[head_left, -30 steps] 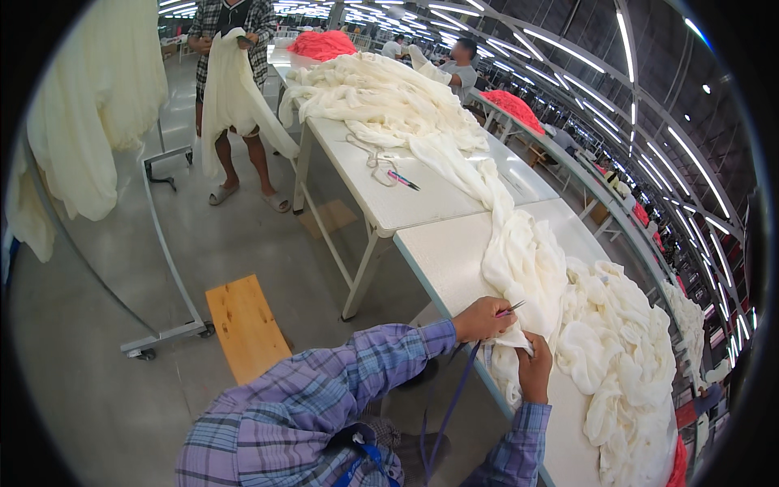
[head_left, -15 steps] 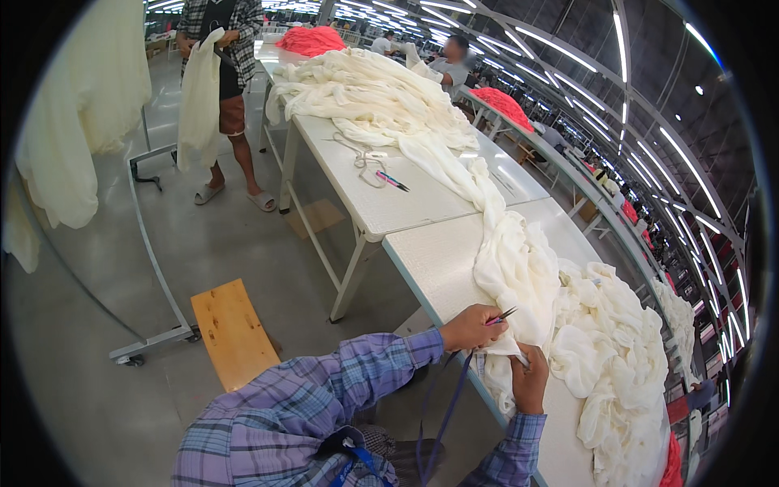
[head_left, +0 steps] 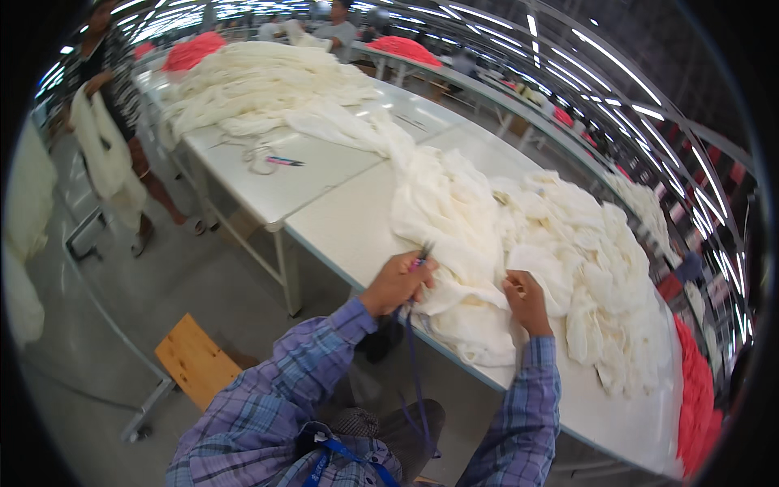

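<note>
My left hand [head_left: 398, 286] is closed around a small pair of thread snips [head_left: 421, 256], dark blades pointing up and away. A purple cord [head_left: 414, 365] hangs from that hand past the table edge. Cream, thin fabric [head_left: 446, 211] lies bunched in front of both hands, its near end spread at the table edge. My right hand [head_left: 527, 300] is at the right side of this fabric with fingers curled in a pinch on it; the fingertips are partly hidden. To its right lies a second crumpled heap of cream fabric [head_left: 600, 284].
The white table [head_left: 337, 231] joins another table bearing a large cream pile [head_left: 268, 85], a second pair of snips [head_left: 286, 161] and red cloth [head_left: 193, 50]. A wooden stool [head_left: 195, 357] stands at left. A person [head_left: 105, 89] holds a cream garment beside a wheeled rack [head_left: 114, 316].
My hands have moved apart, and the near fabric lies more spread out between them. The snips have turned from pointing right to pointing upward. The whole view has swung to the right.
</note>
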